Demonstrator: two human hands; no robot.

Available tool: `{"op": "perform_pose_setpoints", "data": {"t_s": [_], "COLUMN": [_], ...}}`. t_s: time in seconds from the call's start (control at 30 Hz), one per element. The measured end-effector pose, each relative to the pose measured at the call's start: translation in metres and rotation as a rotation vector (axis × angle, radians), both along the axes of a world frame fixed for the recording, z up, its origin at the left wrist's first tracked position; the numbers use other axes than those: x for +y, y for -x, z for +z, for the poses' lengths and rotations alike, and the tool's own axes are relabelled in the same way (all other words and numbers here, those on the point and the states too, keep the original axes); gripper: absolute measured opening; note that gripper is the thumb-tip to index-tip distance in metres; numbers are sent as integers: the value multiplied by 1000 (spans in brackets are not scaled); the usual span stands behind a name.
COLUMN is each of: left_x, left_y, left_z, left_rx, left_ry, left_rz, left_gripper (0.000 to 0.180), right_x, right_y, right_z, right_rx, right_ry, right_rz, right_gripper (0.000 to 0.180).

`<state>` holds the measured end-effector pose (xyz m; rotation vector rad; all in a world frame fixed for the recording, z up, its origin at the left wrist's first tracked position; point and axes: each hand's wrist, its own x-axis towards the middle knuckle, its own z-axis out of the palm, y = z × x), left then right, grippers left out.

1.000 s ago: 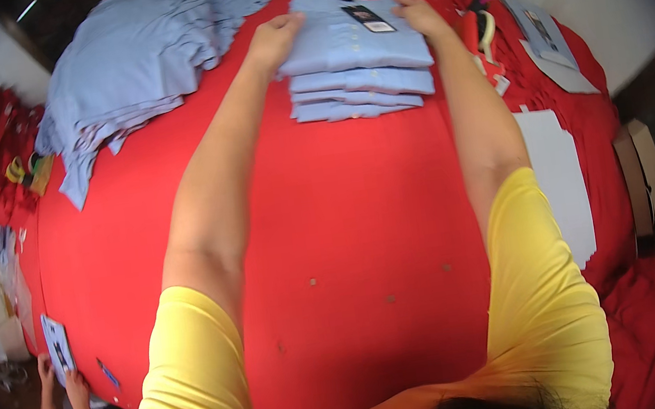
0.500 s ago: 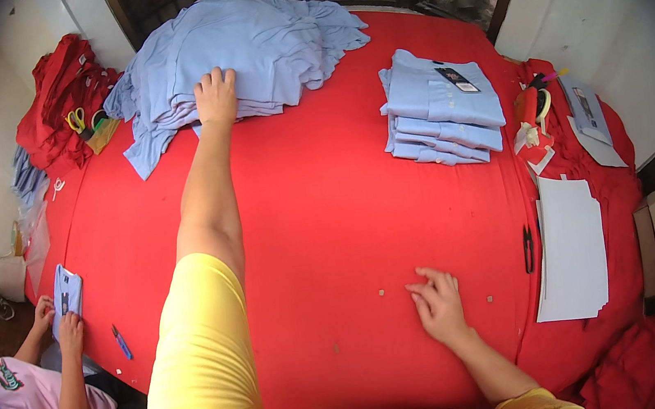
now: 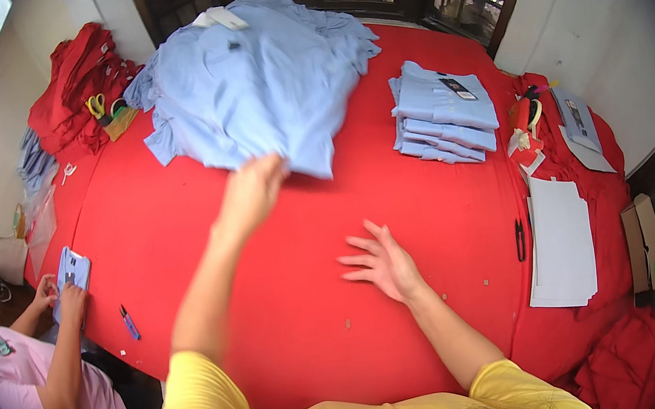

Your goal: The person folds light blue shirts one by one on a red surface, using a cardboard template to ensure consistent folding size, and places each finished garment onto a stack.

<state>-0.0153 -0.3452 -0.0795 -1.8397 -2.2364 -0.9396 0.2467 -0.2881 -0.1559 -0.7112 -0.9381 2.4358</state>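
Observation:
My left hand point(image 3: 256, 189) is closed on the near hem of a light blue shirt point(image 3: 246, 91), which stretches back over the heap of similar shirts. A white collar piece and a small dark label show near the shirt's far end. The hand is slightly smeared by motion. My right hand point(image 3: 381, 262) hovers to the right over the red tabletop, fingers spread, holding nothing. Beyond it, at the right, lies a stack of folded light blue shirts point(image 3: 447, 110), the top one bearing a black tag.
A stack of white sheets point(image 3: 560, 240) and black thread snips point(image 3: 520, 239) lie at right. Red cloth point(image 3: 77, 93) and yellow-handled scissors point(image 3: 96, 107) sit far left. Blue snips point(image 3: 130, 322) are near a co-worker in pink point(image 3: 53, 381), whose hands hold a folded blue shirt point(image 3: 71, 270).
My left hand has come back toward me from the heap, drawing the top shirt's hem along. My right hand has moved up and left, its fingers spreading.

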Motion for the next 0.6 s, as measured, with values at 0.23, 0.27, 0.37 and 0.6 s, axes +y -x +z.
{"op": "perform_pose_setpoints", "data": {"t_s": [0.23, 0.27, 0.37, 0.6], "left_x": [-112, -119, -134, -114], "left_y": [-77, -68, -1, 139], "left_z": [-72, -80, -113, -136], "left_rx": [-298, -270, -178, -302], "left_ry": [-33, -118, -157, -112], "left_rz": [-31, 75, 524, 872], "left_gripper": [23, 25, 45, 50], "right_x": [-45, -47, -28, -38], "right_y": [55, 50, 29, 26], "right_z": [-39, -49, -82, -31], "right_rx": [104, 73, -344, -447], "right_ry": [-15, -51, -619, -510], "right_rz": [-105, -136, -260, -105], "right_gripper": [52, 47, 32, 41]}}
